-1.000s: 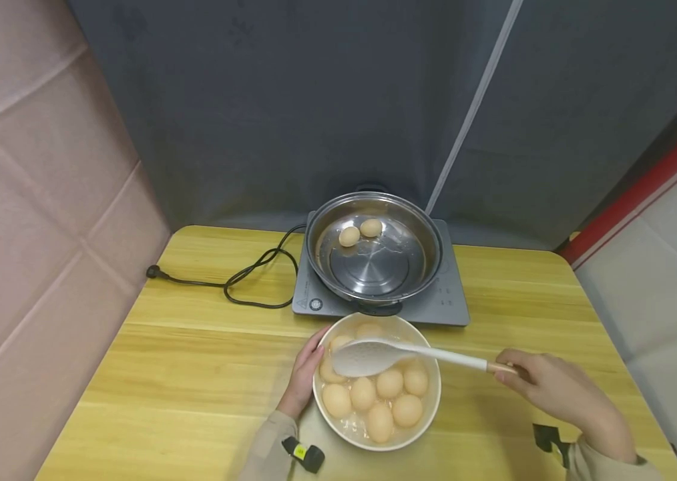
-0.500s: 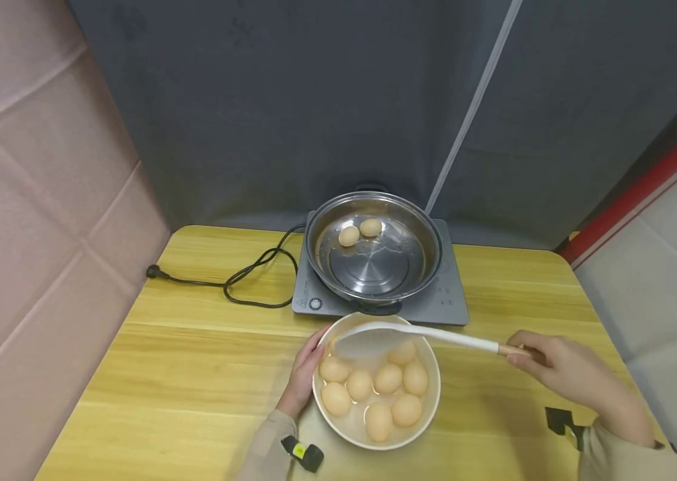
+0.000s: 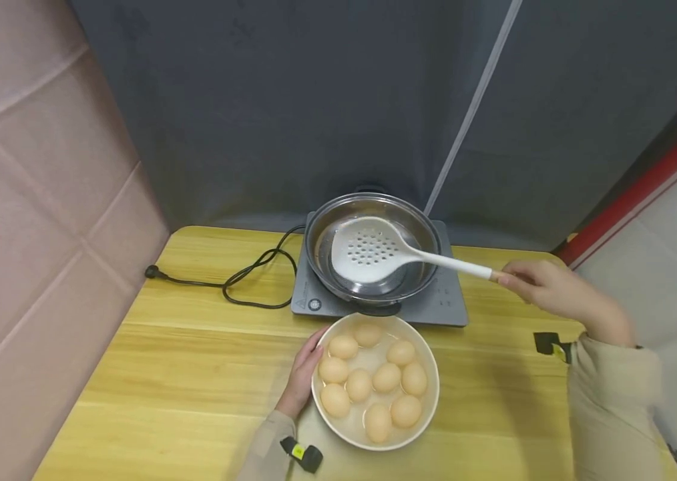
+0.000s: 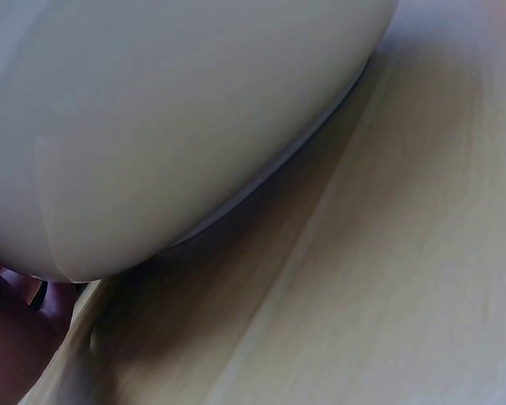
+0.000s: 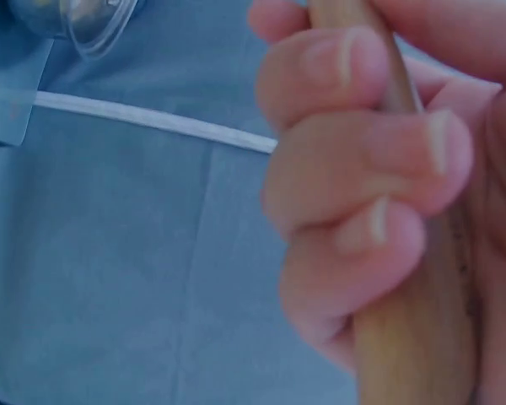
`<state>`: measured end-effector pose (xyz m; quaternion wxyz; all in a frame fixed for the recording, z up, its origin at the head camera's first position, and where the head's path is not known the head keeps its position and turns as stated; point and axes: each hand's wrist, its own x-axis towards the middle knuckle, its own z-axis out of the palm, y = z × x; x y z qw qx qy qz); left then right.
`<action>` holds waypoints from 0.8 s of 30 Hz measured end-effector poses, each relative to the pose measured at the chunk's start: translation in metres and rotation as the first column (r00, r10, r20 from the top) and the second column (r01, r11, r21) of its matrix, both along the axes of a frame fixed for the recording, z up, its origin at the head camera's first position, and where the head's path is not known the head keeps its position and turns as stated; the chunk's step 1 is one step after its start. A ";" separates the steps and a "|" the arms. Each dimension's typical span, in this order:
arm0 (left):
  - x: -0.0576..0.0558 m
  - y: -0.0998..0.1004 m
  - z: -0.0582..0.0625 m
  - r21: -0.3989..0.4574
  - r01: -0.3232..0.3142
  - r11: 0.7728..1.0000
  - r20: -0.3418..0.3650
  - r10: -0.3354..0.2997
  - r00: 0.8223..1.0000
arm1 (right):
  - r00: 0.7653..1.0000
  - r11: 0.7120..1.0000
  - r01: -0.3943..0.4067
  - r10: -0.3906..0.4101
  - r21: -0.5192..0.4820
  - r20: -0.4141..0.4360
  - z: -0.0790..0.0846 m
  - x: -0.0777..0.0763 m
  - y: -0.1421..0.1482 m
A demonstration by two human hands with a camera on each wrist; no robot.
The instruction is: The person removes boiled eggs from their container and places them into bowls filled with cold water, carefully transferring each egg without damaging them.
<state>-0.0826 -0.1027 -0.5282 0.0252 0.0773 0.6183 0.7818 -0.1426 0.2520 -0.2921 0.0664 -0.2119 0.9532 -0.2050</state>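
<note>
My right hand point(image 3: 545, 290) grips the wooden handle point(image 5: 413, 354) of a white slotted spoon point(image 3: 353, 257), fingers wrapped round it in the right wrist view. The spoon's perforated head is over the steel pan point(image 3: 428, 247) and covers much of its inside. Below the pan stands a cream bowl point(image 3: 428, 413) with several brown eggs point(image 3: 386, 377) sitting in liquid. My left hand point(image 3: 302, 374) holds the bowl's left side, thumb at the rim. The left wrist view shows the bowl's outer wall point(image 4: 177, 110) close up.
The pan sits on a grey induction cooker point(image 3: 443, 300). Its black power cord point(image 3: 242, 274) lies looped to the left, ending in a plug point(image 3: 153, 272). A dark curtain point(image 3: 278, 100) hangs behind the wooden table point(image 3: 194, 381).
The slotted spoon has moved with my right hand from over the bowl forward to over the pan, its head now covering the two eggs seen there earlier. The left hand stays on the bowl.
</note>
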 end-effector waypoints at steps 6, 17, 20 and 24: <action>0.000 -0.001 0.000 0.011 0.000 1.000 0.006 -0.001 1.000 | 0.998 0.993 0.030 -0.035 0.111 0.043 0.009 -0.041 -0.018; 0.000 0.000 -0.001 0.026 0.001 1.000 0.021 -0.002 1.000 | 0.995 0.960 0.099 -0.096 0.264 -0.023 0.006 -0.097 -0.053; 0.000 0.000 0.000 0.020 0.000 1.000 0.023 -0.001 1.000 | 0.994 0.956 0.109 -0.102 0.272 -0.039 0.004 -0.106 -0.058; 0.000 0.000 0.002 0.017 0.005 1.000 0.024 -0.005 1.000 | 0.990 0.949 0.134 -0.118 0.287 -0.072 0.001 -0.112 -0.064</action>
